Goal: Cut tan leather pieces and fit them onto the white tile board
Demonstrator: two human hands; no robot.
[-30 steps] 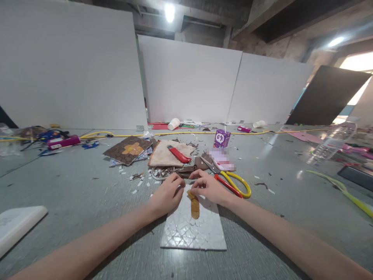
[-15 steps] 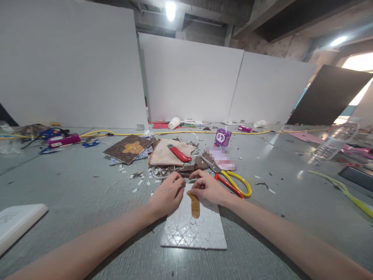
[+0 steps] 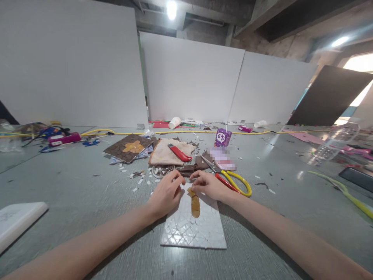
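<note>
A white board (image 3: 194,235) with a cracked, tile-like surface lies flat in front of me. Along its upper middle runs a yellow-brown strip (image 3: 195,207). At the strip's top end, a small yellow-brown piece (image 3: 191,191) sits at an angle, and my right hand (image 3: 209,187) pinches it between thumb and forefinger. My left hand (image 3: 166,193) rests at the board's upper left edge, fingers loosely bent and apart, with nothing visible in them. Just beyond my right hand lie scissors (image 3: 237,182) with one yellow and one red handle, blades apart.
A red-handled knife (image 3: 180,153) rests on a beige cloth (image 3: 163,153). Left of it lies a brown patterned square (image 3: 122,147) bearing a yellow flower. A purple drink carton (image 3: 223,138) stands behind the scissors. Scraps litter the floor; a white slab (image 3: 20,221) lies left, a clear bottle (image 3: 338,140) right.
The small yellow-brown piece has shifted slightly at the top of the strip under my right fingertips. Both hands stay in nearly the same place.
</note>
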